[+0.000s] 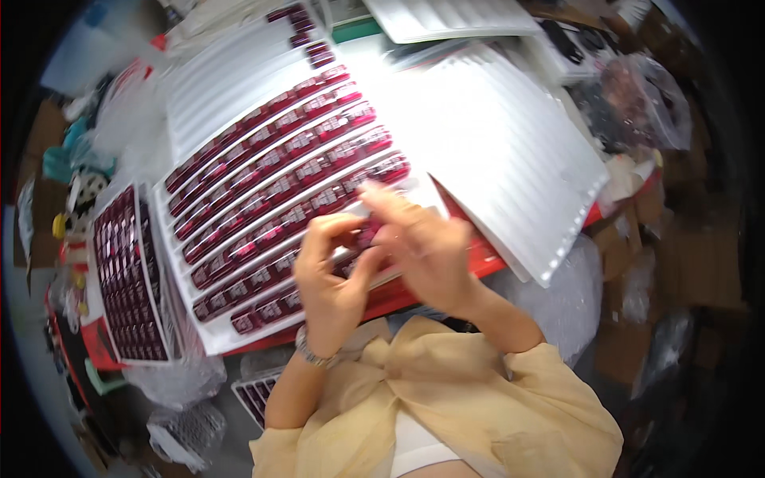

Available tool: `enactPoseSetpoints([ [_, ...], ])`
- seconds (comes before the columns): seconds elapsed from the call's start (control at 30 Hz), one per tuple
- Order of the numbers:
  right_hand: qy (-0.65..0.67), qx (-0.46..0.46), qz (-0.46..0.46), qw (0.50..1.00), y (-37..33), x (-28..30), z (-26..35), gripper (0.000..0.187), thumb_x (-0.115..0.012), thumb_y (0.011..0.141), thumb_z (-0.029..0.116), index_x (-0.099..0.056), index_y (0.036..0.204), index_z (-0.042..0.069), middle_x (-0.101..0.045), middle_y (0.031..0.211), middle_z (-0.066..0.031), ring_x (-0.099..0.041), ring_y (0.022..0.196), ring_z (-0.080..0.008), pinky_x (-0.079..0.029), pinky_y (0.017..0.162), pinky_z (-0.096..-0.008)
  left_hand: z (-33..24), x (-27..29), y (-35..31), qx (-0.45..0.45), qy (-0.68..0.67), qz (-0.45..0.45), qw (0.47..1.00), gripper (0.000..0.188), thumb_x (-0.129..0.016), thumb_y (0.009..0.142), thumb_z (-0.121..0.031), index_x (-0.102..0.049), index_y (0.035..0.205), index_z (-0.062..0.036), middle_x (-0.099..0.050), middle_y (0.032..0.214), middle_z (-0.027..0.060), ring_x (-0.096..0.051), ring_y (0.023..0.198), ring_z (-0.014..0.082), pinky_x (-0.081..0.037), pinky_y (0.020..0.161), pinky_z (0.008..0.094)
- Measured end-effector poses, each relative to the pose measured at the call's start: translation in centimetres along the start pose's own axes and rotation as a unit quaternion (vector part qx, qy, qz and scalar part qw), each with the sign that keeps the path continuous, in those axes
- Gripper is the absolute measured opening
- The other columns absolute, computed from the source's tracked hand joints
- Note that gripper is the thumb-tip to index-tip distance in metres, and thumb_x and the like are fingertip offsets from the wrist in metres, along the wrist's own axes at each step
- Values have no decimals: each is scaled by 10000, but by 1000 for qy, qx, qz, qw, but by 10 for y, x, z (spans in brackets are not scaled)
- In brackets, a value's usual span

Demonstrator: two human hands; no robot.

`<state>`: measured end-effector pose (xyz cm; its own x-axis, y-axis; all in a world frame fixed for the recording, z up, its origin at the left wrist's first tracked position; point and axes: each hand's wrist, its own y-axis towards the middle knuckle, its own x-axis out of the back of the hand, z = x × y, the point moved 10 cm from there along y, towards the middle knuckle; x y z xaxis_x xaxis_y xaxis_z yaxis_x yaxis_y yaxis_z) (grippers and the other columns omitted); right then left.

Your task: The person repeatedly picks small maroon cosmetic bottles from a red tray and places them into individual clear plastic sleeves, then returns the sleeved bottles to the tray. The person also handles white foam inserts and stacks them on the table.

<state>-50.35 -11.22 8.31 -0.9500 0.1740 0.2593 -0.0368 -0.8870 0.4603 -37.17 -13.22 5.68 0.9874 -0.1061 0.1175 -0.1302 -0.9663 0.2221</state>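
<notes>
A small glossy dark-red piece (368, 231) sits between my hands over the near right part of a white ridged tray (213, 338). My left hand (328, 267), with a bracelet at its wrist, closes its thumb and fingers round the piece. My right hand (426, 247) comes in from the right, its fingertips close to the same piece and smeared by motion. Beneath and beyond, rows of dark-red pieces (279, 187) fill several grooves of the tray. The exact kind of the pieces cannot be made out.
At the right lies a white ridged sheet (518, 159), partly over the red table edge (486, 255). Another filled tray (127, 279) stands at the left. Clear plastic bags (175, 382) hang near the table's front left. Cardboard boxes (693, 263) crowd the far right.
</notes>
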Motion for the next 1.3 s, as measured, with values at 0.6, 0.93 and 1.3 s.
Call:
enactPoseSetpoints([
  [0.6,-652,-279,-12,705,-65,264,-159,425,-537,939,321,-506,1303,104,-557,1101,-135,-537,1066,-303,-444,836,-579,-17,20,6,-123,466,40,875,355,-762,728,-157,-657,1053,-60,-577,950,56,-528,898,236,-386,818,381],
  [0.93,-476,-26,-48,878,-26,276,-144,224,-570,939,174,-585,1102,22,-584,786,-43,-554,648,-168,-415,597,-286,-5,51,4,-84,349,67,931,319,-756,699,-44,-669,1005,-27,-567,913,81,-519,856,255,-434,781,363],
  [1.3,121,-185,188,957,-4,-26,-6,285,-571,900,50,-564,1166,-50,-630,724,-69,-585,597,-92,-434,528,-245,-17,32,-17,-87,33,-22,995,371,-784,697,0,-632,1034,-28,-641,1025,117,-626,891,232,-501,744,310],
])
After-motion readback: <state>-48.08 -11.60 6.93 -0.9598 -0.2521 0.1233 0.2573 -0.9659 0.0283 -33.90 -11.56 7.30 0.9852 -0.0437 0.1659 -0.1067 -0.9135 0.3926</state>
